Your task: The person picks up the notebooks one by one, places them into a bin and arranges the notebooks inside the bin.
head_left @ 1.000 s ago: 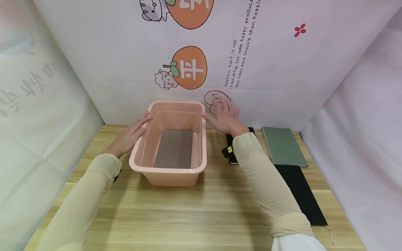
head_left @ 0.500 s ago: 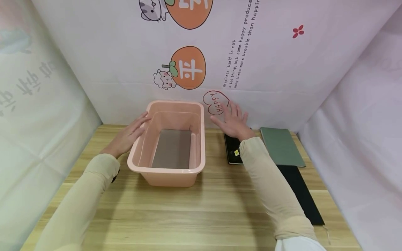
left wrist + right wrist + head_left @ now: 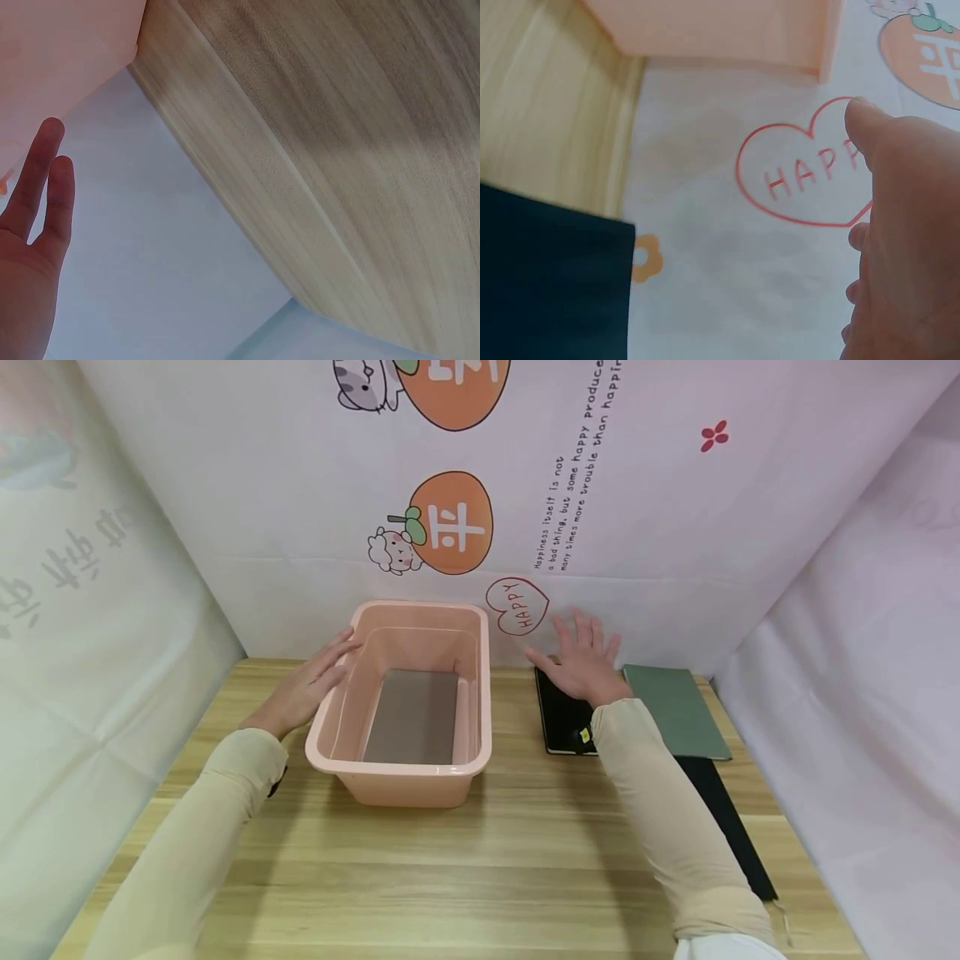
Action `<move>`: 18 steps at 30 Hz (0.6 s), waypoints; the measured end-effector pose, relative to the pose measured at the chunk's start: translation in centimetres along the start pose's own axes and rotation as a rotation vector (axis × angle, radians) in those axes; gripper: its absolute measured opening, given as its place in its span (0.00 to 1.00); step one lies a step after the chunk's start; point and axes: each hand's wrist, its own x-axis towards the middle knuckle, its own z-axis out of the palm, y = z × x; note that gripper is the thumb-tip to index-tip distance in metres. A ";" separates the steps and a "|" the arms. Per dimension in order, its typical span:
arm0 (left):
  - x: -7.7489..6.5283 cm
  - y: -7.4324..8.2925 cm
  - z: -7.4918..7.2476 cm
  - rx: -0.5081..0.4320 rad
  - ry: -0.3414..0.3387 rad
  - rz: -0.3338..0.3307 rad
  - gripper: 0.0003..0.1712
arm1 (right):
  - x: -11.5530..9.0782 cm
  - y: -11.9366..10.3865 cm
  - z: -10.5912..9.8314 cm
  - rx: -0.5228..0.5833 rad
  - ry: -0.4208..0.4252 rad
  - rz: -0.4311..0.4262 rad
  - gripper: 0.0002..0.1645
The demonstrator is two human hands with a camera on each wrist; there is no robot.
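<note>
A pink plastic basin (image 3: 408, 788) stands on the wooden table, and a flat grey rectangular item (image 3: 412, 718) lies on its bottom. My left hand (image 3: 303, 689) rests its fingers against the basin's left rim; in the left wrist view two straight fingers show beside the pink wall (image 3: 67, 45). My right hand (image 3: 585, 668), fingers spread, is held above a black notebook (image 3: 558, 718) and partly hides it. It holds nothing. In the right wrist view the dark notebook (image 3: 547, 277) is apart from the hand (image 3: 915, 240).
To the right lies a green notebook (image 3: 675, 710), overlapping a long black flat item (image 3: 731, 827) with a thin cord at its near corner. White printed cloth (image 3: 637, 510) closes off the back and both sides. Bare wood (image 3: 420, 877) shows in front of the basin.
My right hand has moved right, away from the basin's right rim, to over the black notebook. The left hand and the basin have stayed in place.
</note>
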 end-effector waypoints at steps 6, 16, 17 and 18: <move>0.0 -0.1 0.0 -0.006 0.007 0.003 0.30 | -0.4 1.6 0.9 -0.041 0.008 -0.003 0.56; 0.0 -0.2 0.1 -0.014 0.010 -0.001 0.29 | -1.0 4.1 2.8 -0.075 0.003 0.031 0.54; 0.0 -0.2 0.1 -0.015 0.010 0.000 0.29 | -1.0 4.3 3.0 -0.081 0.007 0.034 0.54; 0.0 -0.2 0.0 -0.016 0.010 0.001 0.29 | -1.1 4.6 3.2 -0.084 0.014 0.035 0.54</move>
